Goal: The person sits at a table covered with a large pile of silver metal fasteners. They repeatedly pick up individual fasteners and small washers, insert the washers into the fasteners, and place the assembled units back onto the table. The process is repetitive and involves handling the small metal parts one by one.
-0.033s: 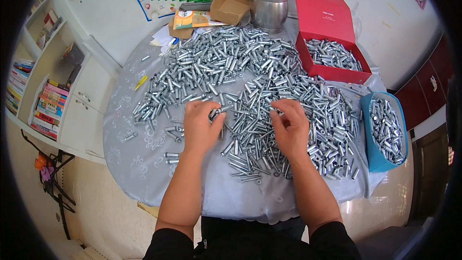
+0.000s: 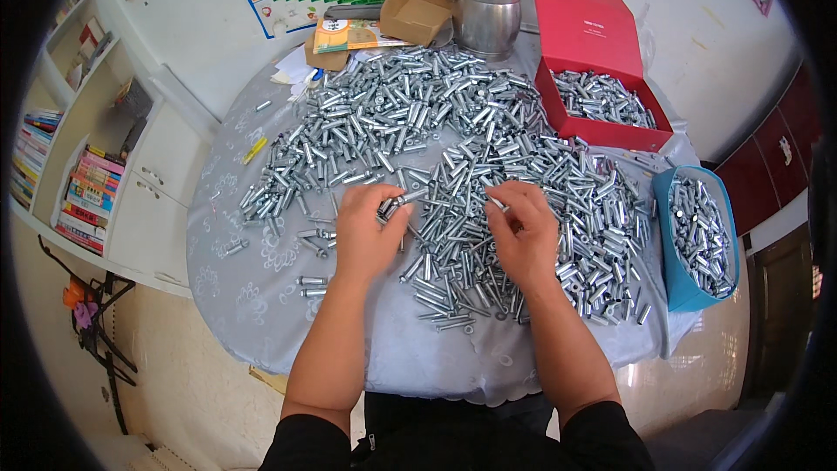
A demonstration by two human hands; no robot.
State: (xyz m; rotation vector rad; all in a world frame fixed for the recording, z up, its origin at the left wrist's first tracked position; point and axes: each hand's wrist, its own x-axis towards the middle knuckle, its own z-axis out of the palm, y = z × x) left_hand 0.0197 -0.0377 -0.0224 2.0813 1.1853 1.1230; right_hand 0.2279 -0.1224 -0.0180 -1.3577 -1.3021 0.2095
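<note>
My left hand (image 2: 368,234) curls around some shiny, cylindrical silver metal bolts (image 2: 404,199), thumb closed against them, ends poking out rightward, presumably to face my other hand. My right hand (image 2: 527,234) pinches a small silver metal piece (image 2: 497,204), mostly hidden, between thumb and forefinger, likely for fine control. A wide heap of loose silver metal fasteners (image 2: 418,105) lies between and beyond them on the grey patterned tablecloth (image 2: 248,296). Rightward, an open red cardboard box (image 2: 602,135) and a teal oblong bin (image 2: 669,253) hold more, their walls probably stopping any rolling.

The bolts (image 2: 418,109) are silver, the tablecloth (image 2: 261,305) flower-patterned grey, the box (image 2: 602,134) red.
</note>
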